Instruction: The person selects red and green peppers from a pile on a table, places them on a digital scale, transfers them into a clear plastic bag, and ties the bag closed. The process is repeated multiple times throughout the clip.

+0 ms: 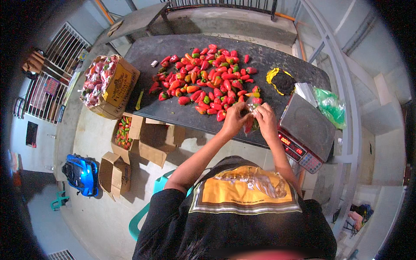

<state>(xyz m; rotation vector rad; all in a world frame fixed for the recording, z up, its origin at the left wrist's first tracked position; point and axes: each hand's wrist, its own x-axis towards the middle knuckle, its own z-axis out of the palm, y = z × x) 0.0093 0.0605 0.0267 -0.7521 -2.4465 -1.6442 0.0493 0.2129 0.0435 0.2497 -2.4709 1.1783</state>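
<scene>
- Dark lettering and a printed emblem cover the side of the cardboard carton (122, 88) at the tabletop's left end, which is heaped with wrapped red produce.
- Red digits glow on the display (291, 144) of the weighing scale (308, 123), to the right of the right hand; its keypad markings are too small to read.
- Small lettering runs along the near border of the yellow picture panel (249, 190) on the person's black shirt (169, 227).
- The left hand (236, 118) and right hand (265, 117) meet above the tabletop's (151, 45) near edge, fingers of both bent close together, pinching the gathered top of a clear plastic bag (248, 126).
- That bag hangs between the hands, just nearer than the pepper pile (203, 80), something red inside.
- Beyond the scale lie a green plastic bag (330, 108) and a black-and-yellow bundle (281, 82).
- On the floor to the left stand an open box of peppers (124, 133) and a blue object (82, 175) whose kind is unclear.
- The hands hide part of the bag, so its contents cannot be counted; the shirt covers most of the teal chair (138, 223).
</scene>
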